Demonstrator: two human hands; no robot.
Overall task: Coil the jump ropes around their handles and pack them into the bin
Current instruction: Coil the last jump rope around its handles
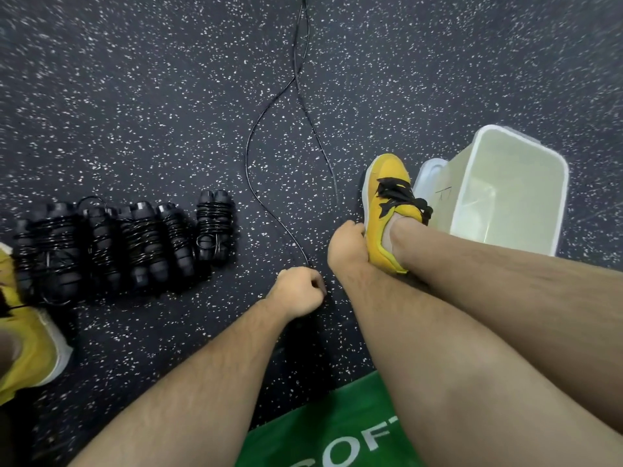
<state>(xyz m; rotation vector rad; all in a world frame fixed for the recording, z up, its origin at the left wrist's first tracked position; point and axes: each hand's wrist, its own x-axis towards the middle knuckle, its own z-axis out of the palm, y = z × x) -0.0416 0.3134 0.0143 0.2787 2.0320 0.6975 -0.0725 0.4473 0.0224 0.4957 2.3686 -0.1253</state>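
Note:
A loose black jump rope (251, 170) snakes across the speckled floor from the top of the view down to my left hand (298, 291). That hand grips the rope's near end in a fist, and a dark tip shows between its fingers. My right hand (347, 247) lies with curled fingers against the heel of my yellow shoe (387, 203); its palm side is hidden. Several coiled black rope bundles (101, 244) lie in a row at the left, one more bundle (214, 227) slightly apart. The translucent white bin (505, 246) stands at the right with nothing in it.
A green pad with white letters (337, 433) lies under me at the bottom. My other yellow shoe (30, 348) sits at the left edge, beside the bundles. My bare leg crosses in front of the bin. Dark speckled rubber floor (135, 96) stretches ahead.

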